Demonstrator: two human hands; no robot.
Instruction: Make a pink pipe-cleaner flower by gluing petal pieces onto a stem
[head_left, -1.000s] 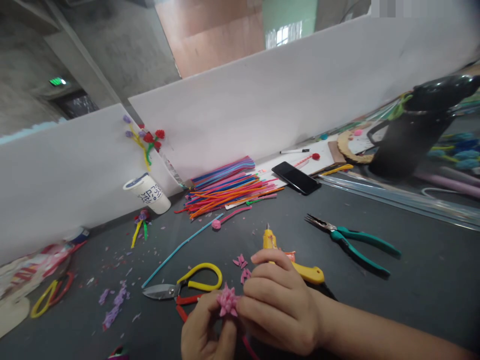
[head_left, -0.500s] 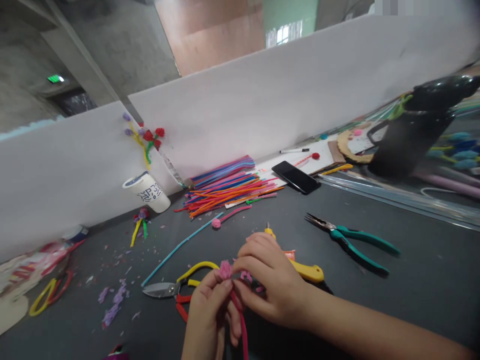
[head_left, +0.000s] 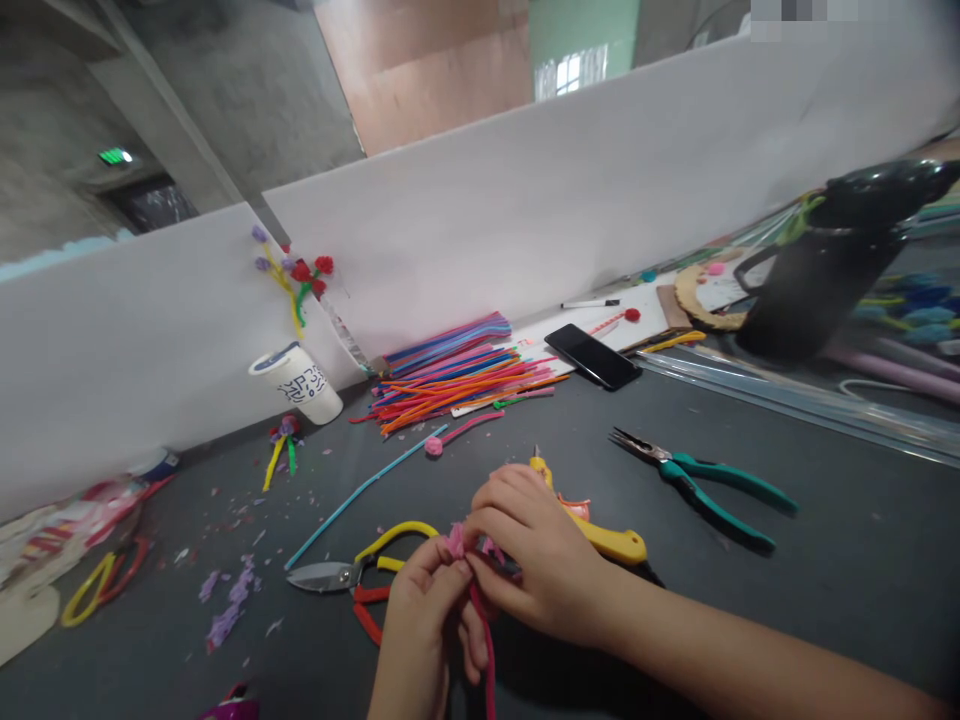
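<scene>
Pinching a small pink fuzzy bloom by its underside, the left hand has its thumb and first finger pressed together, while the right hand has bent fingers right up against the other side of it. I can't tell if the right fingers nip the bloom or just touch it, because they hide that bit. The bloom is up between the two hands, over the dark table, and its pink stem hangs down below. If the fingers squeeze too hard, the soft bloom might get squashed flat, and a tug on the loose stem could make it twist or slip out. The yellow glue gun lies just behind the right hand, so a knuckle could bump it; if it is hot, that would hurt. The scissors lie by the left hand, with the red and yellow handles partly behind it, so they get in the way on that side. Little pink scraps peek out behind the fingers and might stick to the bloom. Farther off are the green-handled pliers, a blue pipe cleaner, some purple scraps and a paper cup.
</scene>
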